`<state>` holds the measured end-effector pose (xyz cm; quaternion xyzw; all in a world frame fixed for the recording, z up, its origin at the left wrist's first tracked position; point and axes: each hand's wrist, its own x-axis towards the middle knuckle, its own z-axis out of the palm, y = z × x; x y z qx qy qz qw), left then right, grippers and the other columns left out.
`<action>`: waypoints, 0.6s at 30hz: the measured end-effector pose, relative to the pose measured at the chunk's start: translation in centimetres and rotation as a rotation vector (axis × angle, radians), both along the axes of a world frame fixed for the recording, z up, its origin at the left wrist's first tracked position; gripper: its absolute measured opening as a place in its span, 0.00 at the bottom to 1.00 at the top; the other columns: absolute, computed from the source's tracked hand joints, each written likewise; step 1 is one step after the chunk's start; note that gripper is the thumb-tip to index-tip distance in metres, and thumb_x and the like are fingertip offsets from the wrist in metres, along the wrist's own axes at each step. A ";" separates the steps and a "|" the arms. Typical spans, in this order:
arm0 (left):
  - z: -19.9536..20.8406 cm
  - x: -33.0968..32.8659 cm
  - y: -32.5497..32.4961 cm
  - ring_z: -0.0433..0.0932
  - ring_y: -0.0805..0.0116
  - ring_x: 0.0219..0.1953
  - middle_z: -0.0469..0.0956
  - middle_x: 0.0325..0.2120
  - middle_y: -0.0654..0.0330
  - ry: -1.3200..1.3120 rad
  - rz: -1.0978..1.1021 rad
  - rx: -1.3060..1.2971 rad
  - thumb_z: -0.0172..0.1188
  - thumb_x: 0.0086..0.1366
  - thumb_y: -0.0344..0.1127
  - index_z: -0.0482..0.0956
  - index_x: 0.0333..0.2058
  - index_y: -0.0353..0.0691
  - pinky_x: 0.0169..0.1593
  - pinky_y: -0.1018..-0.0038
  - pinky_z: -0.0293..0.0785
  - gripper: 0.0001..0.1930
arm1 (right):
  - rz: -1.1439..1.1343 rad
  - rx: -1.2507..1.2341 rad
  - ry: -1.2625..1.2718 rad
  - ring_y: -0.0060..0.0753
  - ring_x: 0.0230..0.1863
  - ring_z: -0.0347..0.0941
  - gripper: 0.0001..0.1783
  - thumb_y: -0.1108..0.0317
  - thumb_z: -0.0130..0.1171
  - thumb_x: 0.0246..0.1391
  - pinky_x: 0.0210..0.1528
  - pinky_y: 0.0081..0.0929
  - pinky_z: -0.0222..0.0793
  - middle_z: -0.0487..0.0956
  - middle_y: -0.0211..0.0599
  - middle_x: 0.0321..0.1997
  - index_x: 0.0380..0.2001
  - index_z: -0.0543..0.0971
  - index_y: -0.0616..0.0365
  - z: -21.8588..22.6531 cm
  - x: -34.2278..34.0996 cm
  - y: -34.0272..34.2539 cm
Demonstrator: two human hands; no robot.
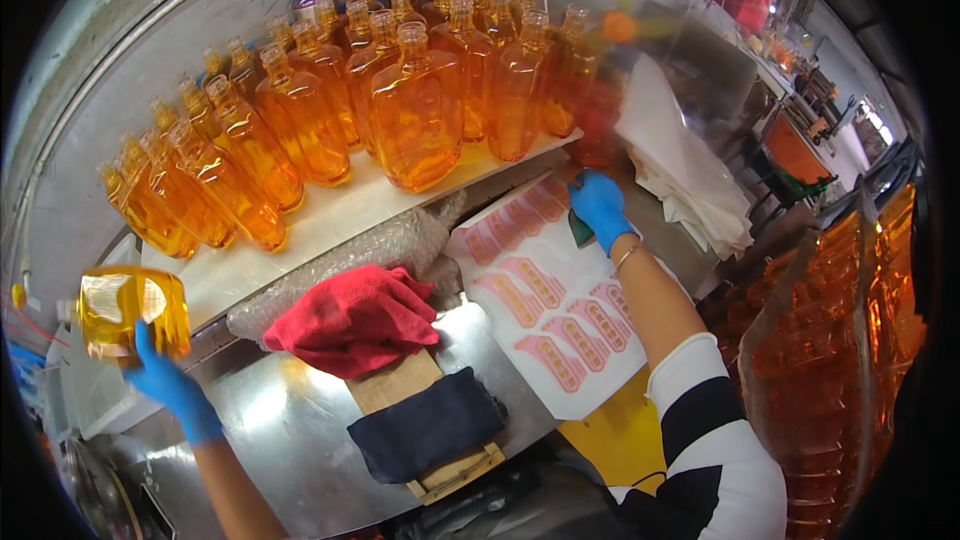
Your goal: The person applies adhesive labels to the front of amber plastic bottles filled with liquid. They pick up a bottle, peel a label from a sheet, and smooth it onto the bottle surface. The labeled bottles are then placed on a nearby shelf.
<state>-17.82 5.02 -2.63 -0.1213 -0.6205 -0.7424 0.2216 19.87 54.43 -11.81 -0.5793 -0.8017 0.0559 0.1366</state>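
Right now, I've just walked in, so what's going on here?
A person's gloved left hand holds an amber bottle tipped on its side. The right hand is at the far end of a sheet of pink labels, apparently with a dark green piece. More bottles stand behind; a red cloth lies between the hands.

My left glove [180, 395], right glove [598, 205]: blue. My sleeve [702, 420]: black-and-white bands. My bottle [128, 305]: golden amber. Standing bottles [415, 120]: orange. Crumpled cloth [350, 320]: crimson. Folded cloth [428, 425]: navy. Sticker sheet [602, 385]: pink on white.
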 end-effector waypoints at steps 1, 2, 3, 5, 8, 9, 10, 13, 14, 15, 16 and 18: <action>1.1 5.2 0.6 0.70 0.60 0.49 0.67 0.49 0.52 -0.023 -0.010 0.068 0.56 0.59 0.35 0.61 0.54 0.32 0.52 0.66 0.67 0.26 | -0.021 -0.048 -0.004 0.48 0.43 0.72 0.20 0.53 0.55 0.46 0.44 0.38 0.68 0.76 0.45 0.41 0.40 0.76 0.54 0.0 -0.2 0.7; 1.6 9.4 0.8 0.66 0.59 0.53 0.62 0.54 0.50 -0.059 -0.030 0.129 0.51 0.61 0.39 0.55 0.58 0.34 0.55 0.64 0.65 0.28 | -0.013 -0.070 0.006 0.48 0.43 0.72 0.21 0.52 0.54 0.47 0.45 0.38 0.68 0.76 0.46 0.41 0.39 0.76 0.54 -0.1 -0.7 1.1; 1.6 13.1 0.5 0.69 0.58 0.51 0.66 0.50 0.52 -0.163 -0.229 0.153 0.44 0.64 0.46 0.59 0.55 0.34 0.54 0.64 0.66 0.26 | -0.006 -0.096 0.013 0.48 0.43 0.72 0.21 0.52 0.54 0.47 0.45 0.38 0.68 0.76 0.46 0.41 0.39 0.76 0.54 -0.2 -1.1 1.4; -1.3 16.3 -1.9 0.72 0.57 0.48 0.67 0.50 0.50 -0.347 -0.598 0.091 0.44 0.63 0.51 0.59 0.55 0.33 0.51 0.64 0.69 0.30 | -0.014 -0.138 0.021 0.49 0.44 0.72 0.22 0.50 0.54 0.47 0.46 0.38 0.67 0.76 0.47 0.42 0.40 0.75 0.55 0.0 -0.9 2.2; -2.7 22.6 1.9 0.73 0.57 0.45 0.67 0.48 0.49 -0.436 -0.572 -0.092 0.52 0.57 0.37 0.58 0.55 0.35 0.46 0.66 0.72 0.28 | 0.024 -0.229 -0.005 0.48 0.46 0.71 0.27 0.48 0.55 0.46 0.48 0.37 0.66 0.75 0.47 0.45 0.43 0.74 0.56 0.1 -2.6 2.7; -3.7 23.3 2.6 0.71 0.59 0.47 0.67 0.48 0.50 -0.562 -0.569 -0.205 0.50 0.55 0.33 0.58 0.55 0.35 0.51 0.67 0.68 0.27 | 0.056 -0.279 -0.012 0.47 0.46 0.71 0.28 0.47 0.55 0.46 0.48 0.37 0.66 0.75 0.47 0.46 0.45 0.74 0.56 0.5 -2.9 2.7; -3.5 23.6 2.8 0.68 0.60 0.51 0.65 0.50 0.50 -0.689 -0.708 -0.320 0.48 0.57 0.31 0.56 0.56 0.35 0.54 0.68 0.64 0.27 | 0.090 -0.329 -0.019 0.46 0.47 0.71 0.30 0.46 0.56 0.45 0.49 0.36 0.66 0.74 0.46 0.47 0.46 0.73 0.56 0.5 -3.1 2.8; -3.2 23.6 2.9 0.64 0.61 0.52 0.59 0.53 0.51 -0.683 -0.763 -0.395 0.50 0.57 0.26 0.48 0.59 0.35 0.55 0.69 0.62 0.32 | 0.202 -0.198 0.068 0.45 0.41 0.74 0.27 0.47 0.60 0.42 0.43 0.35 0.69 0.78 0.46 0.39 0.39 0.76 0.59 -1.0 -2.5 4.3; -2.6 23.6 3.3 0.64 0.61 0.52 0.59 0.54 0.50 -0.617 -0.761 -0.446 0.50 0.58 0.26 0.46 0.60 0.35 0.55 0.68 0.62 0.33 | 0.192 -0.244 0.058 0.45 0.41 0.74 0.26 0.48 0.60 0.43 0.43 0.35 0.69 0.78 0.46 0.38 0.38 0.77 0.58 -1.5 -2.3 5.2; -2.1 23.7 3.8 0.64 0.61 0.53 0.58 0.54 0.50 -0.549 -0.761 -0.492 0.49 0.58 0.25 0.45 0.60 0.36 0.55 0.68 0.62 0.33 | 0.181 -0.284 0.047 0.45 0.41 0.74 0.25 0.48 0.60 0.43 0.43 0.35 0.69 0.78 0.46 0.38 0.37 0.77 0.58 -1.6 -1.9 6.6; -1.9 23.6 4.4 0.64 0.61 0.53 0.57 0.54 0.50 -0.569 -0.782 -0.394 0.48 0.58 0.24 0.44 0.61 0.37 0.55 0.68 0.62 0.33 | 0.169 -0.325 0.038 0.45 0.40 0.75 0.24 0.49 0.59 0.43 0.43 0.35 0.69 0.78 0.45 0.37 0.36 0.78 0.58 -1.8 -1.3 7.8; -2.2 23.4 5.1 0.63 0.60 0.54 0.57 0.55 0.50 -0.606 -0.809 -0.195 0.46 0.59 0.21 0.43 0.61 0.38 0.56 0.67 0.63 0.33 | 0.141 -0.158 -0.051 0.45 0.40 0.75 0.21 0.51 0.59 0.43 0.41 0.36 0.69 0.78 0.45 0.36 0.33 0.79 0.57 -2.5 0.3 8.9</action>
